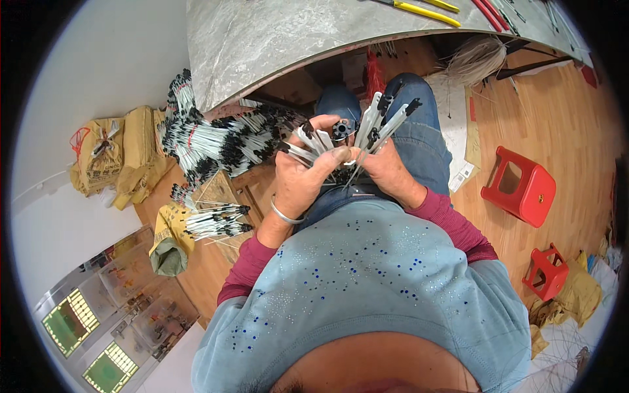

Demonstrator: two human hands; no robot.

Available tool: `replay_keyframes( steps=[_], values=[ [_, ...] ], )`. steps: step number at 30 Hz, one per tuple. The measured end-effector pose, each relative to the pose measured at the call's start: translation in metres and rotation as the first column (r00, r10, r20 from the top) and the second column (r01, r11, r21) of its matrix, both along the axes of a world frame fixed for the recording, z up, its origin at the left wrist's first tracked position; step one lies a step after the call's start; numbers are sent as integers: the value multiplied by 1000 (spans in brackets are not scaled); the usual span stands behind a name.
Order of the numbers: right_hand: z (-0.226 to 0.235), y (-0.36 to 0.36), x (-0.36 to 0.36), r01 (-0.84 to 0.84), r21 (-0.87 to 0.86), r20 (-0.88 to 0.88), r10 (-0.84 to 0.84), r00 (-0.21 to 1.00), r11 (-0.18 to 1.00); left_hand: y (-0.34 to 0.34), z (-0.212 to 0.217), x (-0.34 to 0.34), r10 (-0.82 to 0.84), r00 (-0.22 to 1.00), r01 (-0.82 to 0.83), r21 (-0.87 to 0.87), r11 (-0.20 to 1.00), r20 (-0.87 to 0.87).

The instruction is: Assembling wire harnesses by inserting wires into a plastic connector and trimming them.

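In the head view I hold what looks like a folding umbrella frame above my lap. Its white ribs (pixel 371 122) have black joints and fan out on both sides of a round black hub (pixel 342 130) with a hole in it. My left hand (pixel 303 169) grips the ribs on the left, with its thumb pressed in near the middle. My right hand (pixel 388 171) is closed round the ribs on the right, and its fingertips meet the left thumb close to the hub. Thin pale wire ends show between the hands, but what the fingertips pinch is too small to make out.
A large pile of white and black ribs (pixel 219 141) lies at the left, beside tan sacks (pixel 141 147). A smaller bundle (pixel 219 221) rests on a wooden stool (pixel 219 190). Ahead, a grey table (pixel 275 39) holds yellow-handled pliers (pixel 426 13). Red stools (pixel 521 187) stand at right.
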State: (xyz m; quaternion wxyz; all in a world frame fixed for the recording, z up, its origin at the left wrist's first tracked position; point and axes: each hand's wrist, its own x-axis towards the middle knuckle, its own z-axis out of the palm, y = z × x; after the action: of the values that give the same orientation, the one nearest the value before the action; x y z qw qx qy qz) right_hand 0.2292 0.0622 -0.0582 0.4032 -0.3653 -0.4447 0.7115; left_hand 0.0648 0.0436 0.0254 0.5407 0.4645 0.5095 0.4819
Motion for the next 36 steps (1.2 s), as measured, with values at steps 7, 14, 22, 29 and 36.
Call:
replay_keyframes(
  steps=[7, 14, 22, 29, 36],
  values=[
    [5, -2, -4, 41, 21, 34, -42, 999, 999, -4, -3, 15, 161, 986, -161, 4, 987, 41],
    [1, -3, -7, 76, -24, 5, -75, 997, 997, -3, -8, 21, 234, 972, -234, 13, 972, 6],
    [12, 0, -11, 53, 1, 226, -52, 973, 999, 12, -11, 7, 183, 982, -184, -22, 983, -38],
    [28, 24, 36, -364, 95, -504, 360, 785, 926, 30, -8, -38, 24, 985, 19, -246, 969, 172],
    [26, 23, 24, -160, 80, -160, 171, 972, 984, 18, -2, -31, -139, 987, 149, -136, 979, 77]
  ],
)
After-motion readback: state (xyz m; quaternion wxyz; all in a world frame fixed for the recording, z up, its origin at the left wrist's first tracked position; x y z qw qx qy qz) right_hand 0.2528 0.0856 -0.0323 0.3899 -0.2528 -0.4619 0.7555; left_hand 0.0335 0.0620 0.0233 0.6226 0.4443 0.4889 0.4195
